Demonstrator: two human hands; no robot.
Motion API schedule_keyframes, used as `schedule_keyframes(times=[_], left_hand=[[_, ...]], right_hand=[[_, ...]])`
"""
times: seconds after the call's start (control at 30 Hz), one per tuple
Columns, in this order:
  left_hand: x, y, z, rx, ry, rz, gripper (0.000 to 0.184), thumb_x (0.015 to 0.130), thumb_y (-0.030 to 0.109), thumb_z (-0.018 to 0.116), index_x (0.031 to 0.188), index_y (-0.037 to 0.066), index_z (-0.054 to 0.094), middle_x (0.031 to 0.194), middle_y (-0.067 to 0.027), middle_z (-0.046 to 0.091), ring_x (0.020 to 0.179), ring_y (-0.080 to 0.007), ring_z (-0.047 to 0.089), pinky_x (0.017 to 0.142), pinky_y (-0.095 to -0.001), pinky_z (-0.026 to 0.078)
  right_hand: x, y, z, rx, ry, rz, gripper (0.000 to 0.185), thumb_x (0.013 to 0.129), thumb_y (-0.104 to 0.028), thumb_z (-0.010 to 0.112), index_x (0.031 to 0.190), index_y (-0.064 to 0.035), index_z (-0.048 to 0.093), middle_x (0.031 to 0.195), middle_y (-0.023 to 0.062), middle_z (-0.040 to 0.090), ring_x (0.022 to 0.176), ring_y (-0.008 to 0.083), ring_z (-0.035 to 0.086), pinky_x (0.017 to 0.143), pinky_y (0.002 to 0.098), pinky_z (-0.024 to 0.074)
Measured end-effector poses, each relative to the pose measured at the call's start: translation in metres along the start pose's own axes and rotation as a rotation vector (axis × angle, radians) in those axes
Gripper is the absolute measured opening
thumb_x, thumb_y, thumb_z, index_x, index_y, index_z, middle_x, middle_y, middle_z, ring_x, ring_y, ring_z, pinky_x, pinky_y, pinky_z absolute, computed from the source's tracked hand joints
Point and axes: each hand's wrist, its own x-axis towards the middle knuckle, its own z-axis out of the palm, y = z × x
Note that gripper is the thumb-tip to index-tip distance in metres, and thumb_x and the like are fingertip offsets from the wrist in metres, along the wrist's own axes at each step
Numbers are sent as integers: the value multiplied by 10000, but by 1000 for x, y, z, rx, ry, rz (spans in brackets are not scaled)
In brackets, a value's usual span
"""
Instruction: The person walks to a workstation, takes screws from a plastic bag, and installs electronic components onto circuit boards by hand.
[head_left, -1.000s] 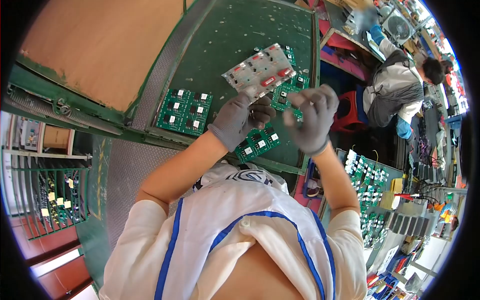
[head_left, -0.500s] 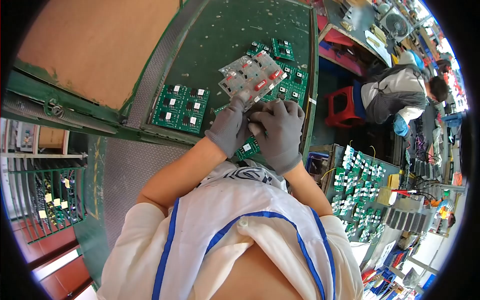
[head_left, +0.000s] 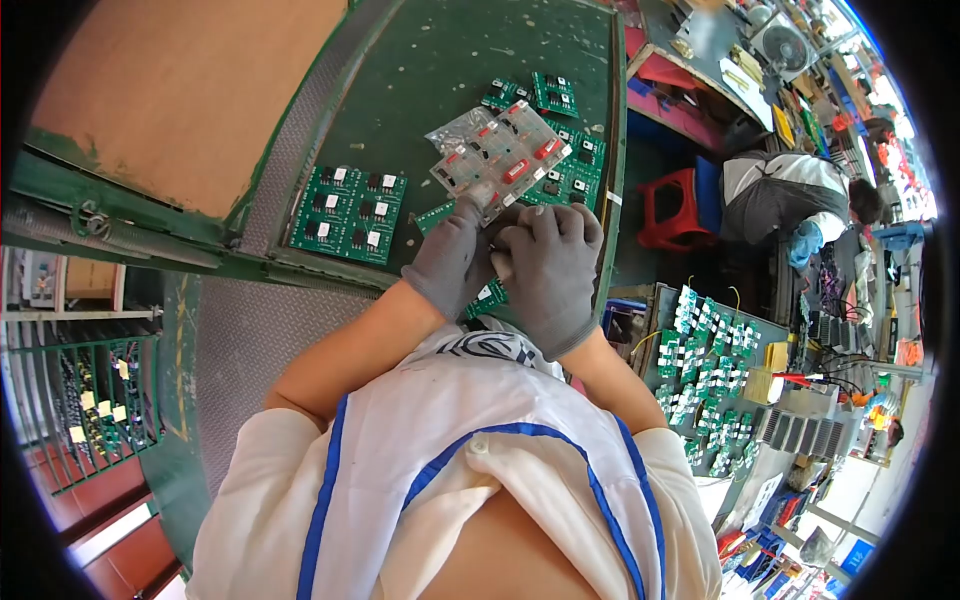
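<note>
Both of my hands wear grey gloves and are close together over the green worktable (head_left: 440,60). My left hand (head_left: 450,250) is closed at the near edge of a pale, see-through panel (head_left: 495,155) carrying red and dark parts, its light thumb tip lying on it. Clear plastic film (head_left: 450,135) shows along the panel's far left side. With fingers curled, my right hand (head_left: 552,265) sits at the panel's near right corner; what its fingertips pinch is hidden. Green circuit boards (head_left: 585,160) lie under and beyond the panel, and another green board (head_left: 487,298) shows below my hands.
A green board panel with white squares (head_left: 348,215) lies at the table's left. To the right are a red stool (head_left: 668,210), a bent-over co-worker (head_left: 780,195) and a bench with rows of boards (head_left: 705,375). A rack of boards (head_left: 95,400) stands lower left.
The view has shifted slightly, moving the scene a little left. My hands stay at the panel's near edge, with the right fingers slightly changed. The co-worker leans further down.
</note>
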Motion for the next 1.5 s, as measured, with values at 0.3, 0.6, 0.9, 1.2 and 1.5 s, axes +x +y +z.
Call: schedule_keyframes(times=[0.3,0.6,0.9,1.2,1.5], left_hand=[[-7,7,8,45,14,32,492,990,435,331,1049,11,573,883,-88,610,805,-185,580,726,-312,481],[-19,18,12,371,-70,-46,530,961,505,382,896,27,600,557,64,388,443,-30,291,409,-180,244],[-24,13,26,505,2,-57,480,961,435,381,889,25,621,567,56,414,459,-37,290,410,-214,238],[-23,14,26,537,16,-12,441,955,407,410,928,27,632,563,52,432,448,-40,282,411,-222,233],[-30,13,40,589,117,86,426,947,397,419,973,37,645,771,-31,644,553,-10,432,491,-171,338]], right_hand=[[-4,6,-1,48,335,24,198,694,-191,709,863,-168,607,943,-4,546,927,236,511,846,410,382],[16,87,-21,62,514,-186,237,683,-179,726,903,-144,644,867,-9,571,825,228,520,715,341,422],[22,83,-32,106,329,-421,261,637,-177,663,896,-144,660,895,-17,560,853,206,520,724,352,431],[24,79,-33,93,277,-438,255,630,-173,664,880,-124,654,867,-5,563,811,192,548,681,327,451],[24,70,-32,83,280,-434,216,631,-118,694,840,-108,637,841,13,567,742,184,587,586,300,494]])
